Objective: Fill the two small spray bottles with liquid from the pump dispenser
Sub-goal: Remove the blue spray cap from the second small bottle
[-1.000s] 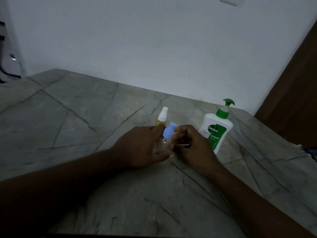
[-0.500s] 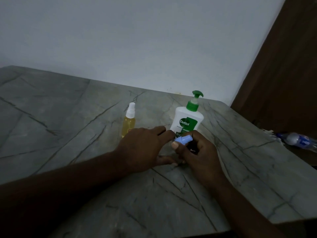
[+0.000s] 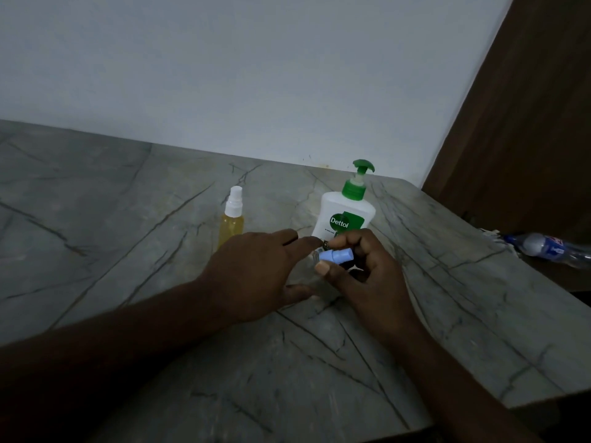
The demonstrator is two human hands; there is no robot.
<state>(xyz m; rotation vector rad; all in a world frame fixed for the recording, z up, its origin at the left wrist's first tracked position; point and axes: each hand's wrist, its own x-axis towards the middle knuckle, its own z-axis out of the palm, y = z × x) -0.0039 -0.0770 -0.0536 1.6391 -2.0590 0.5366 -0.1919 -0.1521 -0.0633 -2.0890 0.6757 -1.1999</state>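
A yellow-tinted spray bottle (image 3: 232, 219) with a white spray top is standing upright on the grey veined marble tabletop (image 3: 105, 225), left of centre and capped, apart from both hands. Just right of it, the left hand (image 3: 256, 276) is lying low over the table with its fingers spread and reaching toward the right hand; it seems to be steadying the clear body of the second small bottle, but that body is almost hidden between the hands, so I cannot tell whether the left hand is actually gripping it. The right hand (image 3: 367, 276) is pinching a blue spray cap (image 3: 335, 255), thumb beneath and fingers curled over it, with the cap lying sideways. Whether it is screwed on or already free is not clear. Behind the hands, the white Dettol pump dispenser (image 3: 345, 212) with its green pump head is standing upright and nearly touching the right knuckles. At the far right, beyond the table edge, a plastic water bottle (image 3: 550, 249) is lying on its side.

The risks, as I judge them: the right hand is working so near the dispenser that a twist could knock it over, and an unsteadied small bottle could tip once it is opened.
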